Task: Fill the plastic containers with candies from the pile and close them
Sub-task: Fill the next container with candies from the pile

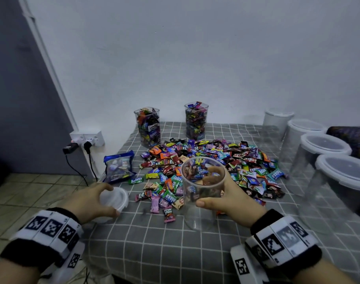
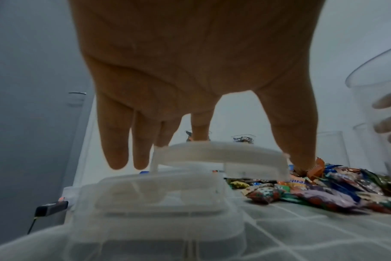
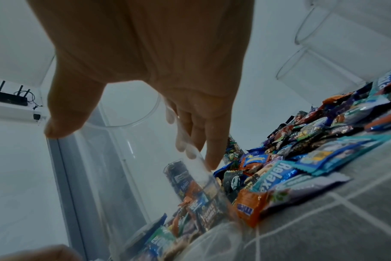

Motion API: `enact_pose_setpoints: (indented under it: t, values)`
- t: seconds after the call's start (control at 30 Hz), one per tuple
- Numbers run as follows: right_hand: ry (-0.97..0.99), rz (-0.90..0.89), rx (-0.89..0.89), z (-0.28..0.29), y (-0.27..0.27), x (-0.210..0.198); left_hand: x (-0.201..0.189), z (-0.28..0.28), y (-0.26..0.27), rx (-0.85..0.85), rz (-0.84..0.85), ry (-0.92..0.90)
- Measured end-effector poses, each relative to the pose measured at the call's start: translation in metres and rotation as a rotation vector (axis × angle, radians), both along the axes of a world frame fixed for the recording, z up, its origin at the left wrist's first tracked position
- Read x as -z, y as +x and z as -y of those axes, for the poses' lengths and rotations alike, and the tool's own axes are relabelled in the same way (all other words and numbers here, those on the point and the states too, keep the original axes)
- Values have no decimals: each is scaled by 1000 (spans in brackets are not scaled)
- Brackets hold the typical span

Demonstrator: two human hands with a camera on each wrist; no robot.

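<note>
Gripping clear container, right hand; left hand clutching lid.

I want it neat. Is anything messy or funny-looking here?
Mostly the candy pile: it sprawls loose over the checked cloth, as the job expects. The two filled containers at the back have no lids yet. Nothing looks broken.

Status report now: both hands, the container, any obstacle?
Left hand grips white lid. Right hand holds clear container, empty, upright on cloth. Candy pile just behind; nothing blocking.
</note>
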State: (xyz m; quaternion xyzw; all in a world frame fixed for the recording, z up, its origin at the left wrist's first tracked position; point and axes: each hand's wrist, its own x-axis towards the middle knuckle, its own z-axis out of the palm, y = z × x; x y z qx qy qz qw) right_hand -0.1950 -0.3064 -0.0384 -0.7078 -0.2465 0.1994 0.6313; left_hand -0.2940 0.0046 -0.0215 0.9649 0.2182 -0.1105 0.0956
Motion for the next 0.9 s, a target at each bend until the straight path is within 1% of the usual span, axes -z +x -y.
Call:
enact_pose_setpoints:
  t: [0.13, 0.2, 0.27, 0.3, 0.37, 0.43, 0.5, 0.57, 0.63, 0.73, 0.9]
  values:
    - [-14, -12, 14, -1, -2, -3, -1, -1, 4, 29, -12, -2]
    - [-32, -14, 15, -2, -2, -5, -5, 0, 6, 56, 11, 4]
    - [-83, 14, -26, 1, -2, -7, -12, 4, 9, 92, 60, 1]
    - [-139, 50, -65, 4, -1, -9, -17, 7, 10, 113, 83, -16]
    - [-343, 174, -120, 11, 3, -11, -26, 17, 15, 169, 132, -67]
    - [-511, 286, -129, 20, 11, -13, -31, 27, 22, 210, 157, -108]
    - [-644, 345, -80, 27, 23, -12, -33, 39, 33, 232, 175, -147]
    - [-784, 384, 21, 31, 35, -13, -33, 52, 48, 230, 183, -209]
    - [-886, 414, 130, 35, 46, -15, -27, 56, 67, 217, 178, -221]
    - [-985, 418, 241, 39, 65, -15, -19, 64, 99, 189, 166, -210]
    - [-1072, 408, 350, 38, 101, -5, -2, 70, 143, 174, 139, -221]
